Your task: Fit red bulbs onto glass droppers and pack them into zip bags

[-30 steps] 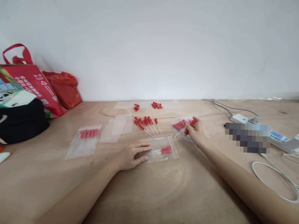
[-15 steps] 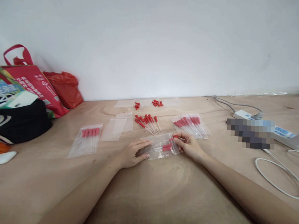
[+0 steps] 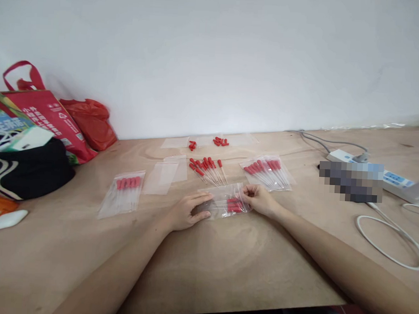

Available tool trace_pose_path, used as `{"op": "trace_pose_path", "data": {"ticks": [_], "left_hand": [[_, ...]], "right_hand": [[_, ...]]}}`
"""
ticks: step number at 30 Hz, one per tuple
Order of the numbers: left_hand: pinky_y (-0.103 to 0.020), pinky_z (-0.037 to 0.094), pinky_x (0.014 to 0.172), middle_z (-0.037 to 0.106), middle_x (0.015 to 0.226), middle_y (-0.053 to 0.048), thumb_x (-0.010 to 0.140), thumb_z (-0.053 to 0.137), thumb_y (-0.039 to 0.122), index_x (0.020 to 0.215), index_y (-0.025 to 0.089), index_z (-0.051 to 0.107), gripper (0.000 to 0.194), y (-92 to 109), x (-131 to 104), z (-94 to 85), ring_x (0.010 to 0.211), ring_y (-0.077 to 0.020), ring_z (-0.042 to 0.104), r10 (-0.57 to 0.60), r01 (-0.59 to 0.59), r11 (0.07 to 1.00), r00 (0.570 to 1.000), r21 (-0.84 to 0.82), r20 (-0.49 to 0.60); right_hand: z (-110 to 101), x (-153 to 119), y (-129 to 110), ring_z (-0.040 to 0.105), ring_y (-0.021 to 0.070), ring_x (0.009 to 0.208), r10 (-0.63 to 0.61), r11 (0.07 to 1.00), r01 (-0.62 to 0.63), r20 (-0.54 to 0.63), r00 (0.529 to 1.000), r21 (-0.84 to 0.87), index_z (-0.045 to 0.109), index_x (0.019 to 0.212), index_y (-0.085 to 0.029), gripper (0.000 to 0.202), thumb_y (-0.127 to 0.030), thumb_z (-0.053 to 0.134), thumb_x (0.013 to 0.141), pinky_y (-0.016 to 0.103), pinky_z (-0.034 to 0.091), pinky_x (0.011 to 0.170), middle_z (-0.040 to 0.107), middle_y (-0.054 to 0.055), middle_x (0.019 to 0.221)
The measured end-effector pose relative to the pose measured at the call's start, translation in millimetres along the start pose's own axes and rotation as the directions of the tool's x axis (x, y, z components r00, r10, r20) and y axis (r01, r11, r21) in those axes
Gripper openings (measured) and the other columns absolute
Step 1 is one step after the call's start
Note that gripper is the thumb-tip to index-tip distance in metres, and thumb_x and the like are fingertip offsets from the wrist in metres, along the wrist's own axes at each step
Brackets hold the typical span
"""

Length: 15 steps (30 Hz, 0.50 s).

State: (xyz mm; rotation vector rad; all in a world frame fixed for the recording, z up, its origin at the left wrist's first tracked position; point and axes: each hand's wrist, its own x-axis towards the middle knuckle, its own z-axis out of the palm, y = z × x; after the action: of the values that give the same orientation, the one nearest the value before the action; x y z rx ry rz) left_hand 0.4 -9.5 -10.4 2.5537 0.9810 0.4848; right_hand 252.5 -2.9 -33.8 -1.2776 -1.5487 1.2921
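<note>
A clear zip bag lies on the table with its mouth to the right. Inside it are several glass droppers with red rubber bulbs, the bulbs toward the mouth. My left hand grips the bag's bottom end between thumb and fingers. At the mouth, my right hand has its fingers pinched on the bag's edge. Just beyond the bag is a fanned pile of loose droppers, bulbs pointing away from me.
Bags filled with droppers lie at left and right. Flat bags and loose red bulbs are farther back. A power strip and white cable lie right; a red shopping bag and black pouch stand left.
The red bulb that was at my right fingertips is now inside the bag beside the others. My right fingers have closed on the bag's mouth; my left hand has barely moved.
</note>
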Motion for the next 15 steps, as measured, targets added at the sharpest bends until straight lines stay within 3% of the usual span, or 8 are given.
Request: {"op": "trace_pose_path", "data": {"ticks": [2,4,7,9,15], "left_hand": [[-0.036,0.037,0.096,0.052,0.121,-0.006,0.081,0.05,0.034,0.117,0.021,0.049,0.038,-1,0,0.8,0.113,-0.0184,0.046,0.016,-0.016,1.0,1.0,-0.009,0.0],[-0.037,0.038,0.096,0.052,0.121,-0.006,0.081,0.05,0.034,0.115,0.021,0.052,0.036,-3,0,1.5,0.113,-0.0183,0.046,0.028,-0.028,0.999,1.0,-0.021,-0.002],[-0.037,0.038,0.096,0.053,0.12,-0.006,0.081,0.05,0.033,0.114,0.021,0.053,0.035,-4,1,2.3,0.113,-0.0188,0.047,0.035,-0.035,0.999,0.999,-0.04,-0.004],[-0.038,0.037,0.096,0.052,0.121,-0.006,0.081,0.05,0.033,0.114,0.021,0.053,0.035,-4,1,2.3,0.113,-0.0191,0.046,0.039,-0.039,0.998,0.999,-0.049,-0.005],[-0.038,0.037,0.097,0.052,0.121,-0.008,0.082,0.049,0.032,0.115,0.02,0.052,0.036,-3,1,1.7,0.114,-0.0193,0.046,0.029,-0.029,0.999,1.0,-0.045,0.001]], "right_hand": [[-9,3,-4,0.032,0.0042,0.033,0.078,0.997,-0.078,0.01,0.997,-0.022,0.05,0.06,-0.017,0.022,-0.037,0.057,0.063,0.018,0.024,0.035,0.04,-0.008,0.041],[-19,11,-11,0.034,0.0051,0.033,0.101,0.989,-0.109,-0.081,0.992,-0.102,0.051,0.062,-0.017,0.016,-0.032,0.055,0.065,0.019,0.026,0.035,0.043,-0.007,0.042],[-24,36,-23,0.048,0.0083,0.046,-0.071,0.929,-0.041,-0.286,0.956,-0.367,0.053,0.064,-0.016,0.009,-0.025,0.051,0.067,0.02,0.036,0.045,0.054,-0.002,0.054],[-16,58,-30,0.056,0.0112,0.063,-0.157,0.813,-0.037,-0.28,0.947,-0.581,0.055,0.068,-0.016,0.008,-0.022,0.05,0.069,0.021,0.041,0.058,0.061,0.002,0.069],[25,108,-35,0.058,0.0224,0.084,-0.11,0.733,-0.098,-0.26,0.959,-0.673,0.056,0.087,-0.011,0.022,-0.024,0.054,0.069,0.029,0.043,0.07,0.063,0.016,0.089]]}}
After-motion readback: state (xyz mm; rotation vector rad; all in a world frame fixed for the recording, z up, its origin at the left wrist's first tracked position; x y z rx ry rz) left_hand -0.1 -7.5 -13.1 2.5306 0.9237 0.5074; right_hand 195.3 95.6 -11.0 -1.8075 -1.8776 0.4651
